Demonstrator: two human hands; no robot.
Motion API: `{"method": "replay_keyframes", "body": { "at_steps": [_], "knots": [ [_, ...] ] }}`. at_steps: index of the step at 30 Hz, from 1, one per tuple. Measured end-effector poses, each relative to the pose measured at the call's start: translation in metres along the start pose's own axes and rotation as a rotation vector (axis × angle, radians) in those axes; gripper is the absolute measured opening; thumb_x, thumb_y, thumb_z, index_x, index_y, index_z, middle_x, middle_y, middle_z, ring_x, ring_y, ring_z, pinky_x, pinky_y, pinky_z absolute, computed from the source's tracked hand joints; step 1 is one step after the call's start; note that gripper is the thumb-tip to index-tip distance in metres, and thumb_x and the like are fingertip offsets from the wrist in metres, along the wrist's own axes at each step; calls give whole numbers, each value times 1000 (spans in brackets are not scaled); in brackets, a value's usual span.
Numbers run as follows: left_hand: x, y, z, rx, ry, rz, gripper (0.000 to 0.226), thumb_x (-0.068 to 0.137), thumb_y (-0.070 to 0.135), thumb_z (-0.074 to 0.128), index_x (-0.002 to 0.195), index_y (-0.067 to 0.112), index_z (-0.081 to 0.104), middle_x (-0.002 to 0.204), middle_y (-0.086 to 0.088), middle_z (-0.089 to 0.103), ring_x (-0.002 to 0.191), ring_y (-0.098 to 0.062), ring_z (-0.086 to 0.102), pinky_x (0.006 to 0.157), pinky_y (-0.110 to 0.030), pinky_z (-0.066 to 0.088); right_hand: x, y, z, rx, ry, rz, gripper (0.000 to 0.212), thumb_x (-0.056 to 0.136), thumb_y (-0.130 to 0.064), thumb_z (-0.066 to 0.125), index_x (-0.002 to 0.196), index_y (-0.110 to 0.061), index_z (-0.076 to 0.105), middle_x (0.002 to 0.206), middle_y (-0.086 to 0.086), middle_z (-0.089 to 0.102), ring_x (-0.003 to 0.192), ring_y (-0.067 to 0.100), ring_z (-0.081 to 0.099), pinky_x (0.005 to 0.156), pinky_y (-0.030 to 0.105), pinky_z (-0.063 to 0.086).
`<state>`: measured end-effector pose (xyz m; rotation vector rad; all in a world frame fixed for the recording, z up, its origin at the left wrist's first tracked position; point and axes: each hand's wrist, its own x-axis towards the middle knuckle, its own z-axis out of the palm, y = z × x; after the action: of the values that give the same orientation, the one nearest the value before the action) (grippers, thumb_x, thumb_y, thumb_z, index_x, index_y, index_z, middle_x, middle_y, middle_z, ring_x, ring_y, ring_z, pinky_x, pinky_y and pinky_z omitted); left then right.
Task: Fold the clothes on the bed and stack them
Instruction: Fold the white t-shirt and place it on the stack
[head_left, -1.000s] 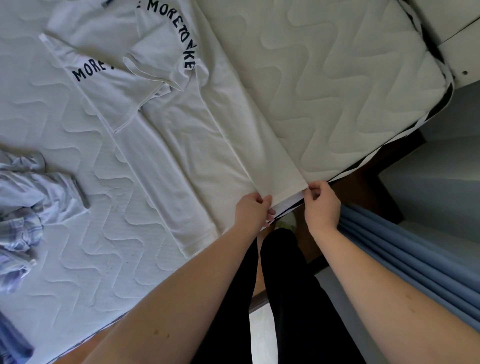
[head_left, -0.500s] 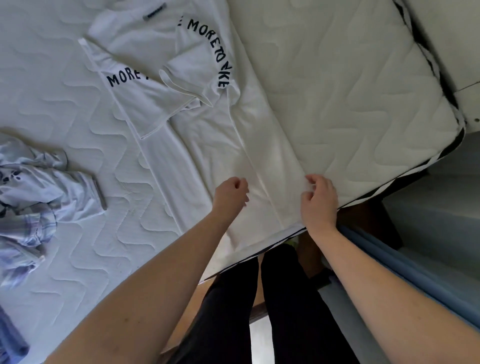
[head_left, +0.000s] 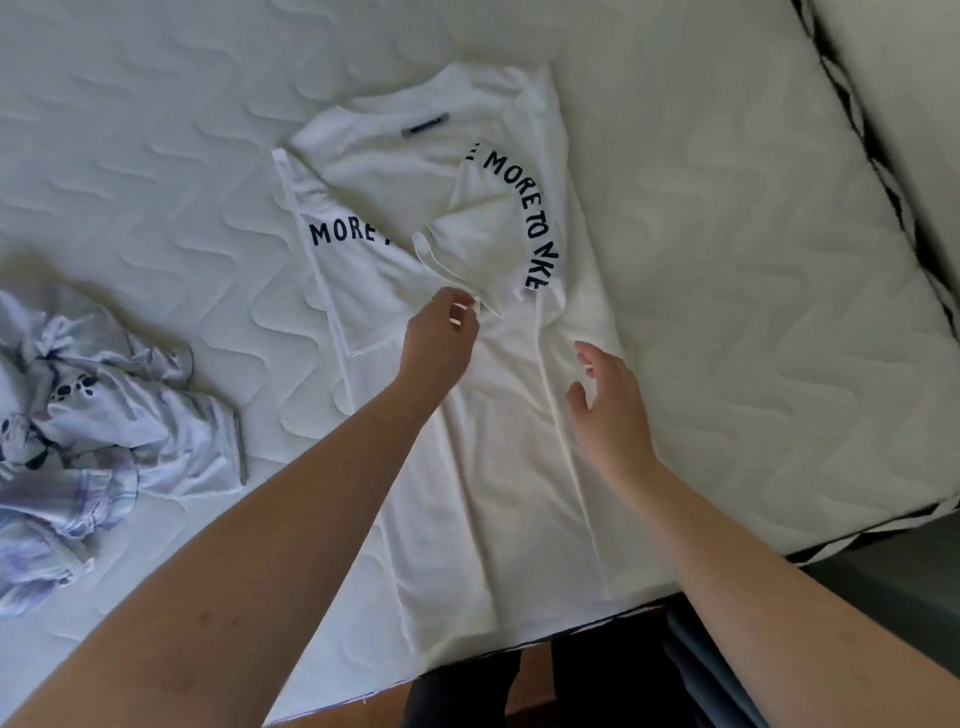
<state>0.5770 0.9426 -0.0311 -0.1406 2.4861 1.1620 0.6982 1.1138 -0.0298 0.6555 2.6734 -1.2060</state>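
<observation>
At the bottom of the frame both forearms are reaching in, cut off by the lower edge, with dark trouser legs (head_left: 467, 691) showing between them below the mattress edge. The white T-shirt (head_left: 498, 493) is lying lengthwise in the centre of the frame, its sides folded inward, its hem hanging at the near edge of the mattress (head_left: 753, 260). The right hand (head_left: 608, 400) is hovering over the shirt's right fold, right of centre, fingers spread and relaxed; whether it is touching the cloth is hard to make out. The left hand (head_left: 441, 338) is reaching a little farther up, its fingers curling together near the tip of the folded-over sleeve (head_left: 478, 249); the hand is blurred, so I cannot tell whether it is pinching the cloth or only closing beside it. Black lettering on the shirt is partly hidden by the folds. At the left edge a crumpled pale garment (head_left: 93, 431) is lying on the mattress, cut off by the frame.
</observation>
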Motion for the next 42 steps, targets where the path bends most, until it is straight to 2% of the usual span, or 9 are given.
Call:
{"method": "replay_keyframes", "body": {
  "at_steps": [5, 10, 15, 19, 24, 28, 31, 37, 42],
  "knots": [
    [77, 23, -13, 134, 189, 62, 33, 96, 24, 54, 127, 14, 52, 122, -8, 52, 102, -18, 56, 89, -26, 44, 60, -21, 5, 10, 7, -16, 59, 88, -12, 60, 143, -10, 39, 134, 11, 47, 120, 28, 50, 103, 41, 41],
    [145, 45, -10, 346, 50, -111, 63, 95, 46, 55, 144, 11, 37, 138, -14, 48, 128, -32, 44, 107, -42, 36, 97, -29, 10, -65, -56, 43, 73, 85, -17, 67, 147, -9, 31, 137, 13, 42, 124, 30, 47, 104, 39, 39],
    [179, 50, -11, 380, -99, -125, 36, 95, 40, 58, 112, 8, 61, 96, -5, 61, 95, -27, 59, 74, -31, 41, 111, -29, 14, -131, -95, -27, 79, 83, -21, 70, 149, -12, 28, 134, 10, 44, 122, 25, 48, 102, 35, 40],
    [185, 47, -30, 287, 8, -93, 24, 97, 34, 46, 91, 11, 53, 74, 2, 50, 65, -15, 46, 53, -27, 32, 112, -29, 19, -199, -119, -47, 81, 84, -31, 69, 150, -14, 26, 132, 7, 45, 119, 23, 50, 100, 35, 41],
    [175, 35, -52, 272, 80, -150, 16, 90, 30, 51, 99, 16, 54, 80, 6, 57, 70, -11, 53, 56, -25, 36, 111, -28, 23, -315, -146, -58, 78, 89, -38, 57, 153, -18, 18, 134, 2, 43, 124, 19, 42, 100, 32, 38],
    [190, 49, -39, 453, 182, 50, 31, 95, 25, 51, 122, 10, 52, 112, -11, 58, 104, -29, 54, 88, -38, 42, 115, -28, 24, -322, -169, -63, 76, 90, -39, 55, 153, -19, 19, 133, 3, 44, 121, 20, 44, 98, 32, 39],
    [221, 83, -12, 490, 119, 196, 41, 98, 30, 51, 133, 11, 50, 126, -14, 55, 118, -31, 49, 99, -42, 37, 119, -27, 21, -330, -187, -81, 74, 91, -41, 53, 154, -19, 18, 132, 3, 44, 119, 21, 46, 98, 33, 40],
    [289, 132, 16, 529, -99, 140, 50, 96, 47, 53, 127, 7, 53, 122, -11, 58, 114, -29, 53, 89, -33, 40, 126, -30, 15, -294, -206, -90, 71, 91, -39, 55, 152, -19, 25, 126, 3, 49, 113, 22, 51, 96, 34, 42],
    [311, 139, 16, 482, -246, 65, 37, 95, 38, 59, 118, 11, 64, 99, -7, 65, 97, -28, 61, 73, -26, 38, 130, -30, 16, -311, -204, -105, 70, 90, -38, 56, 151, -19, 27, 124, 2, 50, 110, 23, 52, 96, 35, 42]
  ]
}}
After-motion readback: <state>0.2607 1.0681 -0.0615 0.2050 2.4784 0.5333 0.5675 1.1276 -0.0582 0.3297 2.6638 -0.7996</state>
